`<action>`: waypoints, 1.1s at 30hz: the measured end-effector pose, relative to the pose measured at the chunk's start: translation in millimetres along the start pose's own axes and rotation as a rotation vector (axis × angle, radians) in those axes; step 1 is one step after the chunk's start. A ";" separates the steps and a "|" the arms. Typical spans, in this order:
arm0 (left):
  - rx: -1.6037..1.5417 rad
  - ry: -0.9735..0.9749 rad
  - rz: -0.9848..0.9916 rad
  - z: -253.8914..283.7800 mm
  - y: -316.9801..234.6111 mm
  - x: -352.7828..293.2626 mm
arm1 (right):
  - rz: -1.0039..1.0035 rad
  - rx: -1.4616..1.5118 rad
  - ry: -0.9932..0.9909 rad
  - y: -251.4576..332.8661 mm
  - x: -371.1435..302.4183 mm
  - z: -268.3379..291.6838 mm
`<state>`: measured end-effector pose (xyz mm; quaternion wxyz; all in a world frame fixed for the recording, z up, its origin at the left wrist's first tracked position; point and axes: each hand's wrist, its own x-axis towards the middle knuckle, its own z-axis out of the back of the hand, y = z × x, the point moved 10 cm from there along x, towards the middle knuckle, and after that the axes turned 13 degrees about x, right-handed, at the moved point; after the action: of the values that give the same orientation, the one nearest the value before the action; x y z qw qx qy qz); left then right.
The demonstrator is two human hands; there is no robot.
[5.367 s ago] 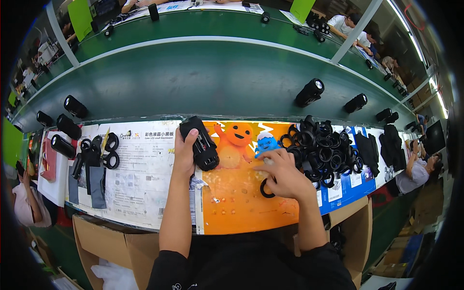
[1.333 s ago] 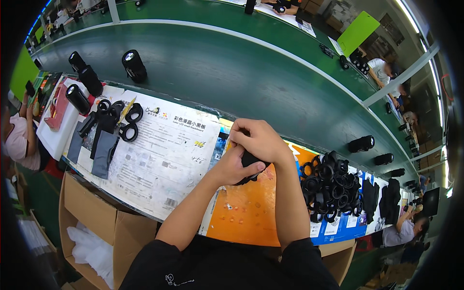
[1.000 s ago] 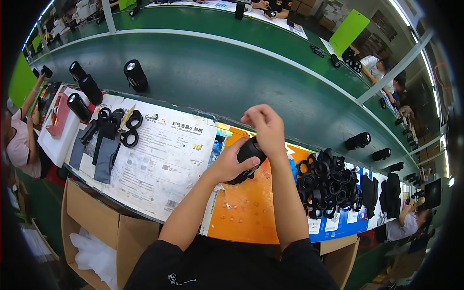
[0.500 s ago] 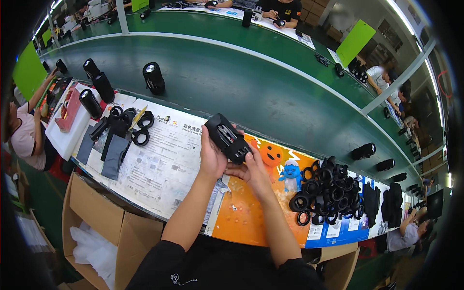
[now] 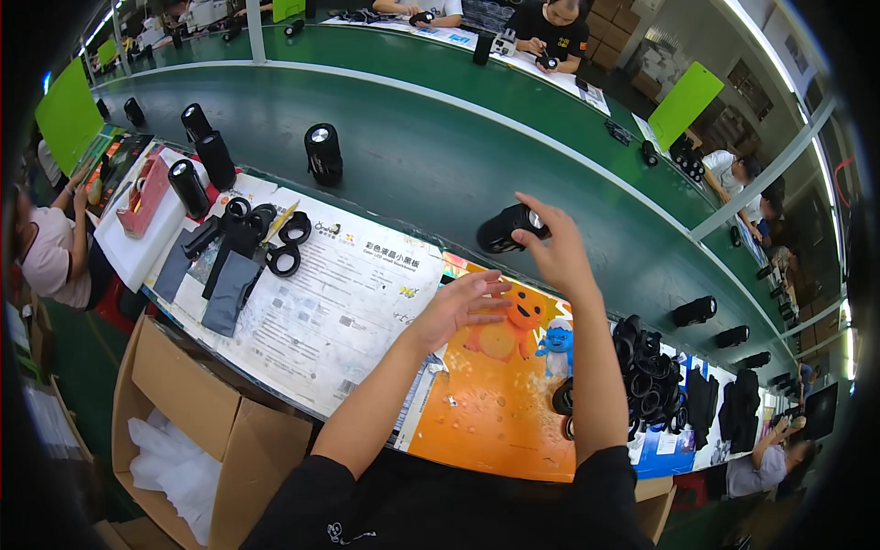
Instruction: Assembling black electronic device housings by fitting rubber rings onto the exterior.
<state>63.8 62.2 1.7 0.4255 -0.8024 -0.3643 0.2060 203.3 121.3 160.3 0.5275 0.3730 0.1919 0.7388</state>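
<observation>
The cylinder (image 5: 500, 231) lies on its side by the belt (image 5: 412, 165), just above centre, one end toward the right hand (image 5: 557, 249), so thumb and fingers straddle it; I cannot tell whether that grip presses. The left hand (image 5: 458, 310) is empty, fingers apart. Rings (image 5: 647, 380) heap centre right, presumably for reach.

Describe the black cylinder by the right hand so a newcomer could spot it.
Find the long green surface beyond the orange sheet. Near its closer edge, a black cylinder appears sideways by the person's right hand. The other black cylinders are all well away from that hand.
</observation>
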 end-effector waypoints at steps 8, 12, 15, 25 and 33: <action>0.022 -0.151 -0.103 19.4 -13.5 -2.6 | -0.083 -0.151 -0.032 -74.7 15.2 12.5; 0.089 -0.451 -0.230 58.8 -54.6 -20.8 | 0.187 -0.279 -0.323 -4.4 -19.9 17.5; 0.246 -0.675 -0.345 92.0 -95.9 -33.8 | 0.163 0.019 -0.398 6.5 -66.5 7.5; 1.215 -1.537 -0.552 219.7 -234.9 -37.7 | -0.162 0.396 -0.112 -10.3 -147.0 -98.5; 1.309 -1.160 -0.265 268.6 -250.8 1.8 | -0.117 0.305 -0.129 -20.6 -147.7 -100.2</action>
<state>-209.8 300.1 62.0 0.5679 -0.1183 -0.4219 0.6967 165.3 3.7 30.0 0.5179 0.4835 0.2892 0.6438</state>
